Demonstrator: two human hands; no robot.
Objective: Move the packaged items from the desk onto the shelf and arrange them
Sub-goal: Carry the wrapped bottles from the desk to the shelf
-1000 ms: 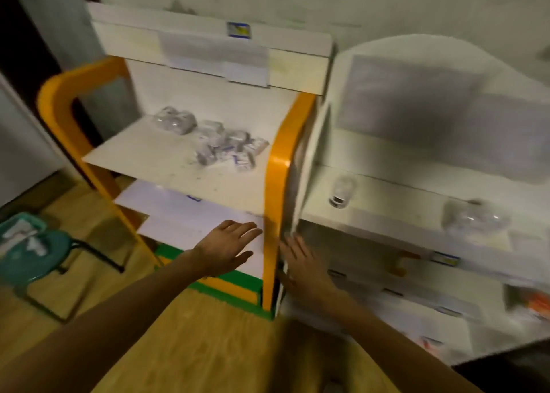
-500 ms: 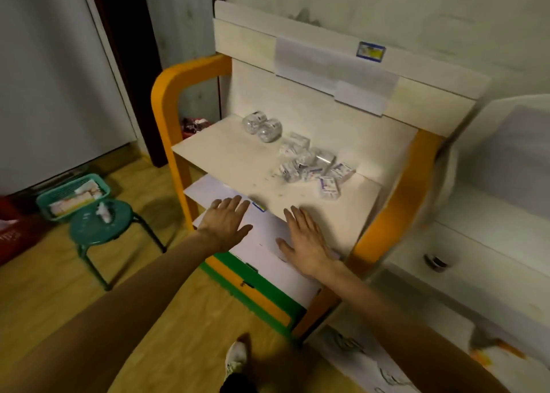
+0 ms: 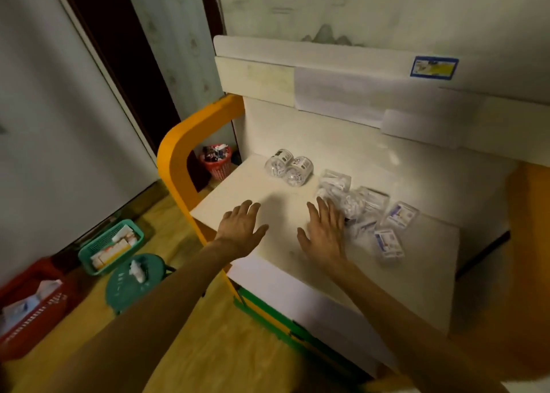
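Observation:
A white desk surface [image 3: 422,267] with an orange frame carries the packaged items. Two clear round packs [image 3: 289,167] lie side by side at the back left. To their right sits a loose heap of several small clear-wrapped boxes [image 3: 369,211], the nearest one [image 3: 388,243] with a blue and red label. My left hand [image 3: 241,229] hovers flat over the desk's front left, fingers spread, holding nothing. My right hand [image 3: 326,231] is also flat and spread, its fingertips at the left edge of the heap, gripping nothing.
The orange frame arm [image 3: 178,157] curves up at the desk's left. On the floor to the left stand a green stool [image 3: 134,282], a green basket [image 3: 111,246] with boxes, a red crate [image 3: 29,306] and a small red basket [image 3: 217,160]. A lower white shelf [image 3: 303,300] juts out below the desk.
The view has swung left and closer to the orange-framed desk. Both hands have risen from below the desk edge to over its top, the right one reaching the heap of boxes.

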